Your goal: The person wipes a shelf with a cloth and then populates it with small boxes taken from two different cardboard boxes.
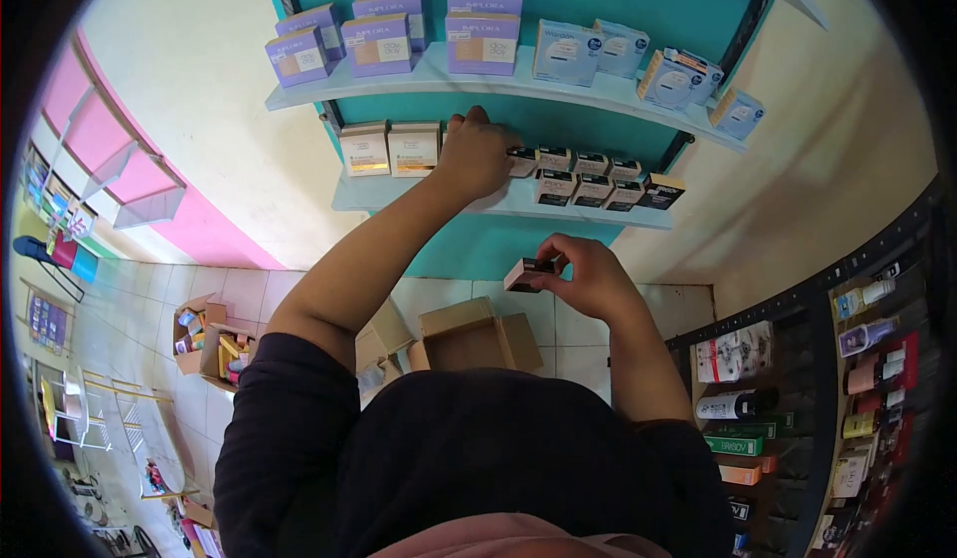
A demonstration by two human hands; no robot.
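My left hand [477, 154] reaches over the lower shelf [558, 205], fingers curled and partly hidden behind its back. Its thumb side presses against a small black-and-beige box [522, 163] at the left end of a group of similar boxes. Lower down, in front of the shelf, my right hand [586, 277] pinches a small pink-and-black box [525, 276] between thumb and fingers. To the left of my left hand stand cream-and-gold boxes [414, 149]. Two rows of small black-and-beige boxes [591, 190] stand to its right, with a darker box [662, 191] at the end.
On the upper shelf [429, 77] are purple boxes [480, 43] and light blue boxes [566, 51]. An open cardboard carton [469, 344] lies on the floor below. More filled cartons [214, 344] sit at left. A dark rack [822, 408] with bottles and packs curves along the right.
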